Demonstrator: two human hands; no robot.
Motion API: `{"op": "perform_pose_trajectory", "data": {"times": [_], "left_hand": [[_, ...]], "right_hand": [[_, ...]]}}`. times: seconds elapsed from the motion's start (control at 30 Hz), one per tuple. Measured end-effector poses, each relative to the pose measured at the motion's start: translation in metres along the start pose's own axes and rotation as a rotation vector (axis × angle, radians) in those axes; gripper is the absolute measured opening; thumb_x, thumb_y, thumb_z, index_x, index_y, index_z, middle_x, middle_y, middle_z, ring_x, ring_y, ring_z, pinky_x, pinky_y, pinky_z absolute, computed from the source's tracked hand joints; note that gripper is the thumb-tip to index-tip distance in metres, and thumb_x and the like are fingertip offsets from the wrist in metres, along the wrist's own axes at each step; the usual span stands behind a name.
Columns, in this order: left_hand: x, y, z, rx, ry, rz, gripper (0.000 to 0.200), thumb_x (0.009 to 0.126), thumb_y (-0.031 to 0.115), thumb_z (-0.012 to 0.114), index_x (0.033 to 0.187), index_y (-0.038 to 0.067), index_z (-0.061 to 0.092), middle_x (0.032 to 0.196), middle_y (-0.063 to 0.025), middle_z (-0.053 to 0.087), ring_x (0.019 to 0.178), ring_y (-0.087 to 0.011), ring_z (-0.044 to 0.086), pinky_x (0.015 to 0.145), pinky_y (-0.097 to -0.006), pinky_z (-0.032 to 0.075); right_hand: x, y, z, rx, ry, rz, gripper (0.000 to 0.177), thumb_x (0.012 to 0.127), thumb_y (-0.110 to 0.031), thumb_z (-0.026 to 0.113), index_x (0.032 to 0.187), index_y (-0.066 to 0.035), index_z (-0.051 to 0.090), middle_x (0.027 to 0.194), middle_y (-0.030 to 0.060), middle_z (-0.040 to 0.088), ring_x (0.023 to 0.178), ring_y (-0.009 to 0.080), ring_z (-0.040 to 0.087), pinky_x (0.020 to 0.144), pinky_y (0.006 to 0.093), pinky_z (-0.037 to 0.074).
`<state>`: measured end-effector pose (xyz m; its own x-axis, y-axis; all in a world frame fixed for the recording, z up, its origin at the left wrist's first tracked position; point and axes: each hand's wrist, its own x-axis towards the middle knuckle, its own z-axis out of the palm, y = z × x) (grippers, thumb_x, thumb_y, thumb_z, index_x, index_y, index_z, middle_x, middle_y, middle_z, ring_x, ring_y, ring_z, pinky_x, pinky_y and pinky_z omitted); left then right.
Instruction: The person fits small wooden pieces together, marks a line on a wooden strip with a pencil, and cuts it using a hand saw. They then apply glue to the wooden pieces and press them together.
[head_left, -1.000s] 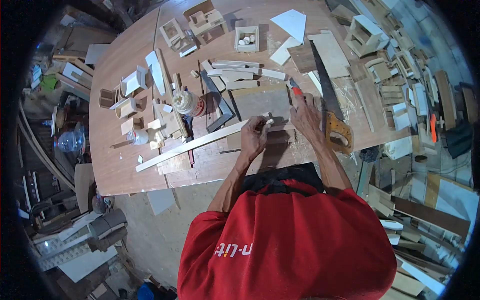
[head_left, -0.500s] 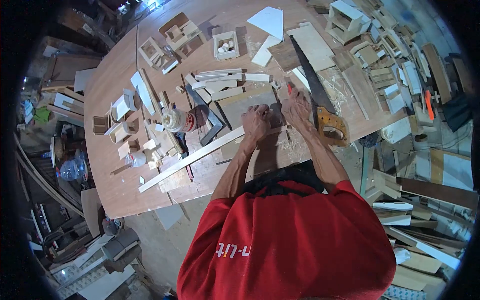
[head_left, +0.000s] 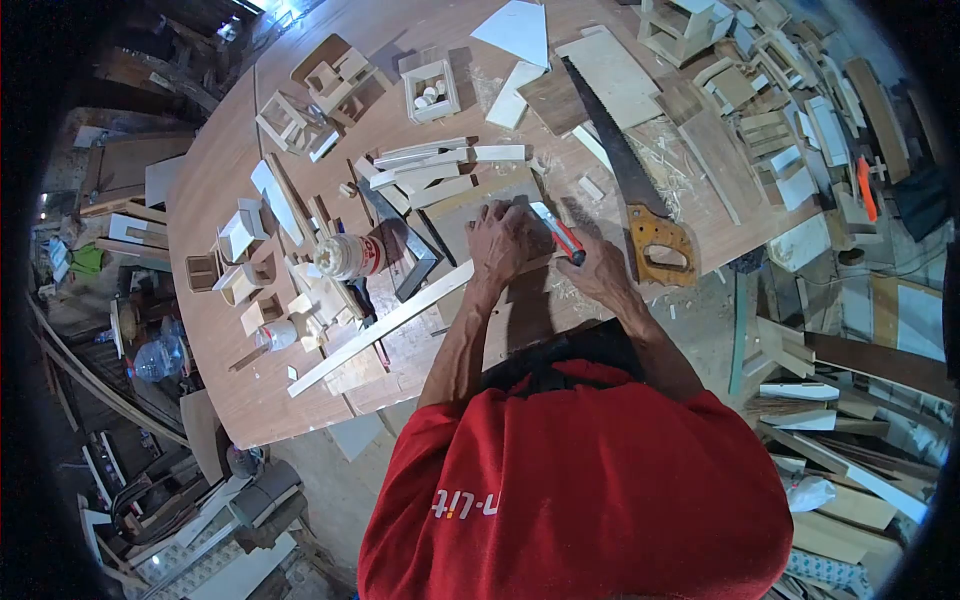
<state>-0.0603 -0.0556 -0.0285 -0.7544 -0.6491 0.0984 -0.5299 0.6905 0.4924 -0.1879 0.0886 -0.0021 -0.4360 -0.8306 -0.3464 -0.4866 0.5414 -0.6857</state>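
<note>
My right hand (head_left: pixel 600 272) is closed around a red utility knife (head_left: pixel 568 242), its blade end pointing away from me and up to the left. Beside it, my left hand (head_left: pixel 497 242) has its fingers curled and pressed down over a long pale wooden strip (head_left: pixel 385 325). The strip slants across the table from lower left and passes under that hand. A flat greyish board (head_left: pixel 455 222) lies beneath and beyond my left fingers. Just past the knife is a small pale wood offcut (head_left: pixel 591 187). My left fingertips are partly hidden.
A handsaw (head_left: pixel 625 165) lies right of my right hand. On the left are a glue jar (head_left: pixel 350 256), a dark metal square (head_left: pixel 410 255) and small wooden models (head_left: pixel 247 232). Several cut strips (head_left: pixel 430 165) and an open box (head_left: pixel 432 92) of round pieces sit farther back.
My right hand has drawn back toward me and turned, bringing the utility knife into plain view. A small offcut now shows where that hand was. My left hand stays by the strip.
</note>
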Motion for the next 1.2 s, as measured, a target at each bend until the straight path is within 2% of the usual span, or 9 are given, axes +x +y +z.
{"op": "perform_pose_trajectory", "data": {"times": [0.23,0.4,0.47,0.7,0.83,0.9,1.0,1.1,1.2], "left_hand": [[-0.019,0.013,-0.008,-0.064,0.042,-0.039,0.019,0.074,0.017,0.066,0.092,0.014,0.065,0.098,-0.0068,0.062,0.098,-0.0295,0.055,0.076,-0.0441,0.040],[-0.047,0.030,-0.007,-0.131,-0.004,0.082,0.021,0.078,0.010,0.063,0.099,0.010,0.064,0.097,-0.0130,0.061,0.096,-0.0324,0.057,0.077,-0.0429,0.046],[-0.060,0.034,0.005,-0.177,-0.001,0.068,0.020,0.079,0.011,0.063,0.099,0.009,0.063,0.097,-0.0128,0.061,0.095,-0.0320,0.057,0.076,-0.0420,0.047],[-0.054,0.035,0.021,-0.070,0.130,0.061,0.017,0.081,0.011,0.061,0.098,0.009,0.063,0.100,-0.0107,0.060,0.093,-0.0322,0.058,0.077,-0.0411,0.049],[-0.053,0.037,0.019,-0.001,0.101,0.050,0.018,0.081,0.012,0.061,0.098,0.007,0.063,0.102,-0.0116,0.060,0.094,-0.0331,0.056,0.082,-0.0424,0.046],[-0.056,0.034,0.023,-0.013,0.101,0.053,0.018,0.081,0.011,0.061,0.098,0.007,0.063,0.102,-0.0123,0.060,0.095,-0.0334,0.055,0.083,-0.0427,0.046],[-0.056,0.038,0.024,-0.024,0.114,0.038,0.021,0.080,0.011,0.061,0.100,0.006,0.063,0.102,-0.0132,0.059,0.097,-0.0340,0.054,0.083,-0.0428,0.046],[-0.057,0.037,0.023,-0.028,0.106,0.024,0.023,0.079,0.010,0.062,0.102,0.006,0.062,0.102,-0.0136,0.058,0.097,-0.0346,0.053,0.083,-0.0428,0.046],[-0.056,0.035,0.025,-0.054,0.095,0.030,0.024,0.079,0.009,0.062,0.102,0.006,0.062,0.102,-0.0139,0.058,0.095,-0.0350,0.053,0.083,-0.0429,0.046]], "right_hand": [[0.030,0.012,0.011,0.043,0.351,-0.001,0.042,0.085,-0.034,0.062,0.109,-0.002,0.054,0.093,0.0227,0.063,0.080,0.0390,0.064,0.070,0.0469,0.050],[-0.001,0.021,0.002,-0.020,0.204,-0.066,0.029,0.090,-0.027,0.052,0.100,0.000,0.050,0.084,0.0276,0.060,0.071,0.0439,0.061,0.062,0.0492,0.048],[-0.018,0.031,0.014,0.177,0.091,0.057,0.028,0.091,-0.024,0.050,0.102,0.001,0.050,0.081,0.0298,0.058,0.072,0.0471,0.058,0.064,0.0512,0.047],[-0.046,0.026,0.027,0.176,0.275,-0.050,0.028,0.092,-0.023,0.048,0.106,0.001,0.050,0.081,0.0303,0.059,0.080,0.0473,0.058,0.070,0.0498,0.047],[-0.051,0.037,0.025,0.061,0.103,0.049,0.029,0.093,-0.022,0.046,0.108,0.002,0.051,0.084,0.0307,0.059,0.081,0.0451,0.059,0.068,0.0495,0.047],[-0.058,0.040,0.028,-0.273,0.138,-0.234,0.027,0.092,-0.019,0.047,0.106,0.003,0.053,0.089,0.0270,0.059,0.078,0.0388,0.062,0.065,0.0456,0.050],[-0.051,0.057,0.055,-0.351,0.186,-0.270,0.023,0.089,-0.017,0.050,0.101,0.001,0.056,0.096,0.0215,0.057,0.077,0.0311,0.063,0.063,0.0399,0.052],[-0.052,0.052,0.052,-0.522,0.298,-0.478,0.022,0.088,-0.018,0.051,0.099,0.000,0.057,0.090,0.0198,0.060,0.074,0.0309,0.064,0.063,0.0395,0.052],[-0.049,0.043,0.050,-0.407,0.165,-0.379,0.024,0.091,-0.021,0.050,0.101,0.001,0.055,0.078,0.0224,0.062,0.072,0.0369,0.064,0.065,0.0444,0.052]]}}
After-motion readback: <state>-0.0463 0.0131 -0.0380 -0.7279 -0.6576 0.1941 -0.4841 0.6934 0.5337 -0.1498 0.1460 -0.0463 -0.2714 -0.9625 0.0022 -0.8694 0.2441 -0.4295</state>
